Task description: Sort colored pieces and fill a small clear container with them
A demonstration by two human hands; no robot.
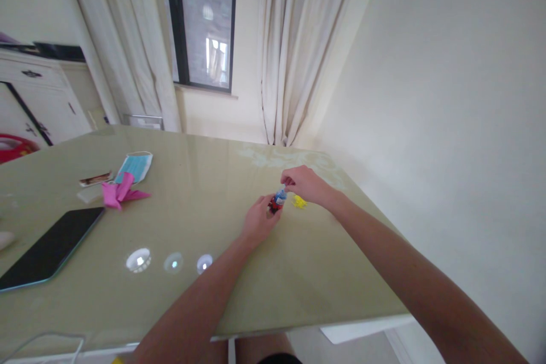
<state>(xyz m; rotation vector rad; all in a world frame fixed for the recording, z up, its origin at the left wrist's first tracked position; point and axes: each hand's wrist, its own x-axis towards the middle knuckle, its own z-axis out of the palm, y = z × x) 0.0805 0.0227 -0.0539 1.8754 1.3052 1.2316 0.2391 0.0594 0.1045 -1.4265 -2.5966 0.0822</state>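
A small bottle (278, 200) with a blue upper part and a dark red lower part stands slightly tilted over the right half of the table. My left hand (258, 220) is closed around it from the left side. Just above the bottle's mouth is my right hand (302, 183), its fingers pinched together. Whatever those fingertips hold, if anything, is too small to make out. Close beside the bottle, under my right hand, lies a little heap of yellow bits (299, 202) on the tabletop.
The glossy greenish table (179, 301) carries a black tablet (51, 247), a pink folded-paper shape (121, 192), a blue face mask (135, 168) and a small printed strip (95, 180) at left. A white cable (46, 335) lies at the near left edge. A wall (447, 96) rises along the right.
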